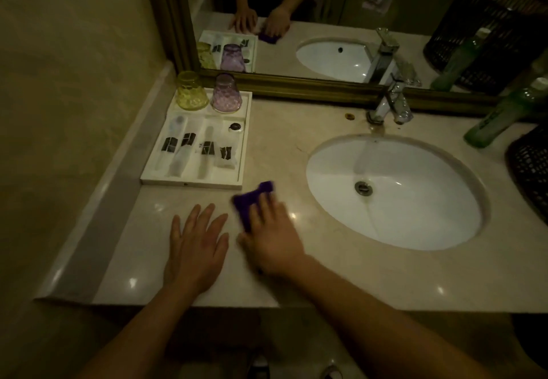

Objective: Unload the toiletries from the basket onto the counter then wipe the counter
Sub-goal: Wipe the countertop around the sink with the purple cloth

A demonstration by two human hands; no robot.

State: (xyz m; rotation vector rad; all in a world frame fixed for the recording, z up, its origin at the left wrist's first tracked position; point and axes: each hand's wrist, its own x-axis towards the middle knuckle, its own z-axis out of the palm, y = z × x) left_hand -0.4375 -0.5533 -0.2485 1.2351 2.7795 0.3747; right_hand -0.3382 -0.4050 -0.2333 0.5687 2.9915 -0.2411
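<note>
Your right hand (268,237) lay flat with fingers pressed together on the purple cloth (252,200), pinning it to the counter (296,147). The cloth poked out past your fingertips toward 11 o'clock, just short of the white tray (189,183). Your left hand (197,248) rested spread and empty at 9 o'clock, so the right was the one placed to wipe. The dark basket (530,171) sat far off at 3 o'clock.

Right hand (271,237) blurred, hiding most of purple cloth (252,197)
</note>
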